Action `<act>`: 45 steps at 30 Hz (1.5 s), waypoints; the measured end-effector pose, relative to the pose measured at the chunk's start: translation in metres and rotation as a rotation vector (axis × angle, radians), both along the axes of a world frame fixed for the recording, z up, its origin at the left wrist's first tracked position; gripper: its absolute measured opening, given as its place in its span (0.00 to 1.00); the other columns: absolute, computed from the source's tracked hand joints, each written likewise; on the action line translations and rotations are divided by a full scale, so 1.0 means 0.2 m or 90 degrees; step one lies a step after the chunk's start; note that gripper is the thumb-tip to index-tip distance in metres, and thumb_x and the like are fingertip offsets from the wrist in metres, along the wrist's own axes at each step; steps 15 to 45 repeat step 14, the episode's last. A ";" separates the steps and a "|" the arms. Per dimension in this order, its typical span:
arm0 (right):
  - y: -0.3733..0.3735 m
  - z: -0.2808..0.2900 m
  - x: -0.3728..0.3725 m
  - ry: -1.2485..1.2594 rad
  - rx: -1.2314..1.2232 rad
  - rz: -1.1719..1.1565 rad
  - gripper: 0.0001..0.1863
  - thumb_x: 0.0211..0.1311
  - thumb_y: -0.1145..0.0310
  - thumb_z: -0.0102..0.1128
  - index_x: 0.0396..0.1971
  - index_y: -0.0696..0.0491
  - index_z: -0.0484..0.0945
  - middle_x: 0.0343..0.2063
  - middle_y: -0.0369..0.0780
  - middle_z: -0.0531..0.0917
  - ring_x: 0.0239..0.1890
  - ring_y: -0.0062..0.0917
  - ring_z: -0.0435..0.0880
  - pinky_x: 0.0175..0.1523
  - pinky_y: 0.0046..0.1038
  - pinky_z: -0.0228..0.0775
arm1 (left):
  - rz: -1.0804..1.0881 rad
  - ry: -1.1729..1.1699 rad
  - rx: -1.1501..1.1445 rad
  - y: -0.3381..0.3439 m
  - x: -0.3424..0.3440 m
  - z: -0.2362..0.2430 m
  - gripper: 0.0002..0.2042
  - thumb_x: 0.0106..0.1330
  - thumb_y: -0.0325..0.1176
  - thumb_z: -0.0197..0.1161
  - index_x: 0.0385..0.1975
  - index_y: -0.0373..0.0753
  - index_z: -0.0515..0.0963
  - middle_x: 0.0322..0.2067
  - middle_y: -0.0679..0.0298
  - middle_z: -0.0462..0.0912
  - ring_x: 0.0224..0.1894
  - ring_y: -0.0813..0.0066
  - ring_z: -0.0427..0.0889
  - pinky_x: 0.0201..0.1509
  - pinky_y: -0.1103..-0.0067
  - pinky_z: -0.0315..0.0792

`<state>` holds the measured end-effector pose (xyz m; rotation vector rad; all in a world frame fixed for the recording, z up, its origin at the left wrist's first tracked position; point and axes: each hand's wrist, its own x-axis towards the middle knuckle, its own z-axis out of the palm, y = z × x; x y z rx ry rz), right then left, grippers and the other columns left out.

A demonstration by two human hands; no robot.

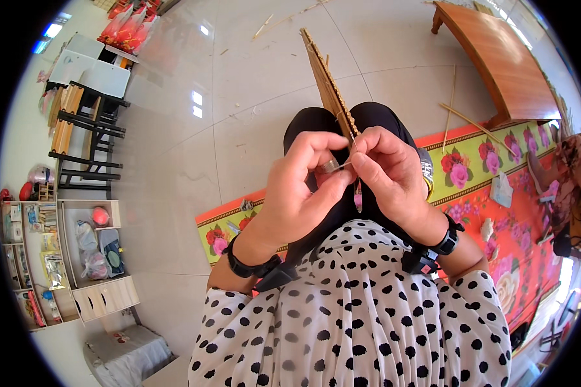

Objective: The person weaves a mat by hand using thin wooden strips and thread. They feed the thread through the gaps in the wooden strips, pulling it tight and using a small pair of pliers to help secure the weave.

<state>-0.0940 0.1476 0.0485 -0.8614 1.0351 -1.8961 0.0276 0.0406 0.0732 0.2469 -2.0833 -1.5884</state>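
Observation:
A flat brown woven panel (327, 87) with a knobbly corded edge stands on edge between my black-trousered knees. Its near end reaches my fingers. My left hand (294, 187) is closed, thumb and fingertips pinched on a thin pale strand; a silvery band shows at one of its fingers. Close against it, my right hand (388, 171) pinches the same thin strand (346, 164) with thumb and forefinger at the panel's near corner. Whether a needle is on the strand is too small to tell. Each wrist wears a black strap with a small device.
A red and green floral mat (468, 213) spreads beneath me to the right. Thin sticks (478, 126) lie across it and the tiles. A low wooden table (497, 64) stands far right. Folded black-framed furniture (87, 129) and a shelf unit (87, 248) line the left.

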 end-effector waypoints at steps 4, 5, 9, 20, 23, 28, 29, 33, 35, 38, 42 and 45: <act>-0.02 -0.02 -0.03 0.045 0.025 -0.021 0.04 0.63 0.75 0.55 0.33 0.60 0.72 0.28 0.33 0.75 0.29 0.13 0.76 0.35 0.15 0.69 | 0.050 0.004 -0.108 0.00 -0.02 0.01 0.04 0.61 0.20 0.58 0.34 0.32 0.72 0.23 0.65 0.78 0.24 0.85 0.75 0.27 0.87 0.68; -0.01 -0.02 -0.03 0.061 0.025 -0.023 0.04 0.63 0.75 0.55 0.33 0.60 0.72 0.28 0.33 0.75 0.29 0.13 0.76 0.35 0.15 0.69 | 0.051 -0.006 -0.113 0.00 -0.02 0.01 0.04 0.61 0.20 0.58 0.33 0.32 0.72 0.22 0.65 0.77 0.24 0.85 0.74 0.27 0.87 0.68; -0.01 -0.06 -0.04 0.085 0.004 -0.063 0.04 0.63 0.75 0.55 0.33 0.60 0.72 0.27 0.33 0.75 0.28 0.13 0.76 0.34 0.15 0.69 | 0.089 -0.042 -0.112 -0.03 0.01 0.02 0.03 0.62 0.20 0.58 0.33 0.32 0.73 0.22 0.65 0.77 0.24 0.86 0.74 0.27 0.88 0.68; 0.03 -0.13 -0.02 0.182 0.006 0.001 0.05 0.63 0.73 0.57 0.36 0.58 0.74 0.28 0.35 0.76 0.29 0.14 0.77 0.37 0.16 0.71 | 0.078 0.018 0.079 -0.08 0.04 -0.01 0.04 0.63 0.25 0.59 0.35 0.35 0.75 0.26 0.66 0.78 0.28 0.86 0.75 0.32 0.91 0.67; 0.03 -0.13 -0.02 0.182 0.006 0.001 0.05 0.63 0.73 0.57 0.36 0.58 0.74 0.28 0.35 0.76 0.29 0.14 0.77 0.37 0.16 0.71 | 0.078 0.018 0.079 -0.08 0.04 -0.01 0.04 0.63 0.25 0.59 0.35 0.35 0.75 0.26 0.66 0.78 0.28 0.86 0.75 0.32 0.91 0.67; 0.03 -0.13 -0.02 0.182 0.006 0.001 0.05 0.63 0.73 0.57 0.36 0.58 0.74 0.28 0.35 0.76 0.29 0.14 0.77 0.37 0.16 0.71 | 0.078 0.018 0.079 -0.08 0.04 -0.01 0.04 0.63 0.25 0.59 0.35 0.35 0.75 0.26 0.66 0.78 0.28 0.86 0.75 0.32 0.91 0.67; 0.03 -0.13 -0.02 0.182 0.006 0.001 0.05 0.63 0.73 0.57 0.36 0.58 0.74 0.28 0.35 0.76 0.29 0.14 0.77 0.37 0.16 0.71 | 0.078 0.018 0.079 -0.08 0.04 -0.01 0.04 0.63 0.25 0.59 0.35 0.35 0.75 0.26 0.66 0.78 0.28 0.86 0.75 0.32 0.91 0.67; 0.03 -0.13 -0.02 0.182 0.006 0.001 0.05 0.63 0.73 0.57 0.36 0.58 0.74 0.28 0.35 0.76 0.29 0.14 0.77 0.37 0.16 0.71 | 0.078 0.018 0.079 -0.08 0.04 -0.01 0.04 0.63 0.25 0.59 0.35 0.35 0.75 0.26 0.66 0.78 0.28 0.86 0.75 0.32 0.91 0.67; 0.03 -0.13 -0.02 0.182 0.006 0.001 0.05 0.63 0.73 0.57 0.36 0.58 0.74 0.28 0.35 0.76 0.29 0.14 0.77 0.37 0.16 0.71 | 0.078 0.018 0.079 -0.08 0.04 -0.01 0.04 0.63 0.25 0.59 0.35 0.35 0.75 0.26 0.66 0.78 0.28 0.86 0.75 0.32 0.91 0.67; 0.03 -0.13 -0.02 0.182 0.006 0.001 0.05 0.63 0.73 0.57 0.36 0.58 0.74 0.28 0.35 0.76 0.29 0.14 0.77 0.37 0.16 0.71 | 0.078 0.018 0.079 -0.08 0.04 -0.01 0.04 0.63 0.25 0.59 0.35 0.35 0.75 0.26 0.66 0.78 0.28 0.86 0.75 0.32 0.91 0.67; 0.03 -0.13 -0.02 0.182 0.006 0.001 0.05 0.63 0.73 0.57 0.36 0.58 0.74 0.28 0.35 0.76 0.29 0.14 0.77 0.37 0.16 0.71 | 0.078 0.018 0.079 -0.08 0.04 -0.01 0.04 0.63 0.25 0.59 0.35 0.35 0.75 0.26 0.66 0.78 0.28 0.86 0.75 0.32 0.91 0.67; 0.03 -0.13 -0.02 0.182 0.006 0.001 0.05 0.63 0.73 0.57 0.36 0.58 0.74 0.28 0.35 0.76 0.29 0.14 0.77 0.37 0.16 0.71 | 0.078 0.018 0.079 -0.08 0.04 -0.01 0.04 0.63 0.25 0.59 0.35 0.35 0.75 0.26 0.66 0.78 0.28 0.86 0.75 0.32 0.91 0.67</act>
